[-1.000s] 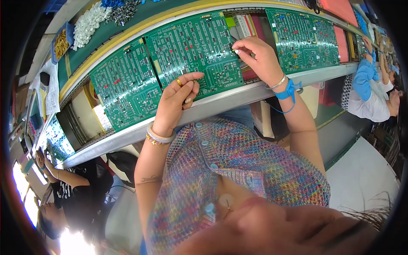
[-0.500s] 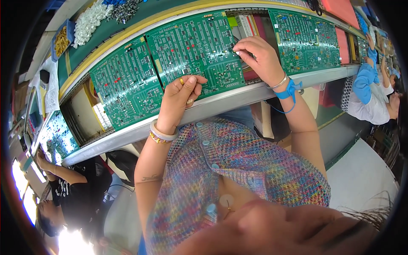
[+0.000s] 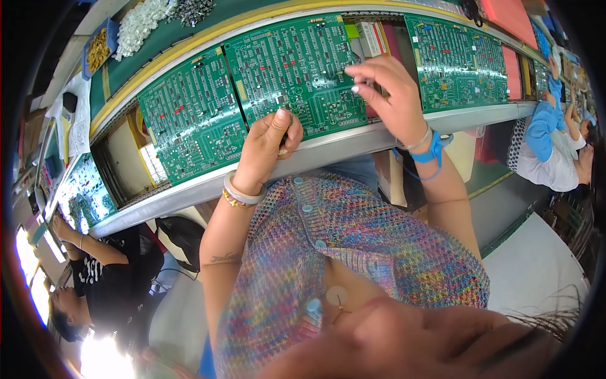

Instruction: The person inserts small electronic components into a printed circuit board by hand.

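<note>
Before me a green circuit board [image 3: 268, 79] lies on the rail line, with small red and dark parts on its face. Over its near edge my left hand [image 3: 271, 140] is closed, thumb pressed against curled fingers; whatever it may hold is hidden. My right hand [image 3: 394, 95], a blue wrist strap [image 3: 434, 150] behind it, hovers at the board's right edge with thumb and forefinger apart and no part visible between them. A second green board [image 3: 189, 123] sits close on the left, and a third board [image 3: 457, 76] lies to the right past a gap.
A metal rail [image 3: 328, 148] runs along the near side. Beyond the boards are a blue bin [image 3: 99, 49] of brass-coloured parts, a pile of white connectors [image 3: 142, 28] and a heap of dark components [image 3: 192, 11]. Co-workers sit left and right.
My right hand's thumb and forefinger have parted from a pinch over the board's right edge. My left fingers have curled in more tightly. The view has shifted slightly.
</note>
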`<state>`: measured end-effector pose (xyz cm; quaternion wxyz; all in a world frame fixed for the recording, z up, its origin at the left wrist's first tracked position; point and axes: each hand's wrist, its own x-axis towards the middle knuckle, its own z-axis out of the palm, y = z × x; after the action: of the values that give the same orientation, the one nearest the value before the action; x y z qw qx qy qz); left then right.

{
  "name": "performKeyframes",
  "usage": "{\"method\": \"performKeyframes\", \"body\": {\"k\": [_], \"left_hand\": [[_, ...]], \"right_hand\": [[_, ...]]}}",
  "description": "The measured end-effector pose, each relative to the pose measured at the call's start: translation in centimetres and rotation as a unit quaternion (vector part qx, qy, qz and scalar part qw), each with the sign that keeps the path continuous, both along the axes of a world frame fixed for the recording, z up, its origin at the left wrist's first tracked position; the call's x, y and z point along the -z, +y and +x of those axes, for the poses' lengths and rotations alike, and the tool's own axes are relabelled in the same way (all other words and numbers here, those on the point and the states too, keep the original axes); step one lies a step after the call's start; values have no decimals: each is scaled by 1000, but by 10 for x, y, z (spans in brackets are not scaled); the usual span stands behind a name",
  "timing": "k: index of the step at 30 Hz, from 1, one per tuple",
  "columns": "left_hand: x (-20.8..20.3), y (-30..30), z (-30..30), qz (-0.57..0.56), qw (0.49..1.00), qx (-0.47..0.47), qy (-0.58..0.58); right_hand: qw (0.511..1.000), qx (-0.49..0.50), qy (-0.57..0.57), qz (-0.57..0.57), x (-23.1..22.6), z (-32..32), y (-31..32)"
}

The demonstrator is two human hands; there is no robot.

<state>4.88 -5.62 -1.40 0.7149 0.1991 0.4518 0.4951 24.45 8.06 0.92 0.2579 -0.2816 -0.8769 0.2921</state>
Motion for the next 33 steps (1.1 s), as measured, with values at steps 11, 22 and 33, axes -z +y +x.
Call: {"method": "performKeyframes", "body": {"k": [11, 22, 33], "left_hand": [[-6, -13, 19, 20, 998, 53, -29], [-11, -19, -11, -78, 994, -38, -73], [-6, -10, -14, -64, 997, 26, 29]], "right_hand": [[964, -118, 55, -233, -6, -23, -47], [989, -48, -65, -124, 10, 5, -38], [992, -67, -103, -30, 14, 0, -37]]}}
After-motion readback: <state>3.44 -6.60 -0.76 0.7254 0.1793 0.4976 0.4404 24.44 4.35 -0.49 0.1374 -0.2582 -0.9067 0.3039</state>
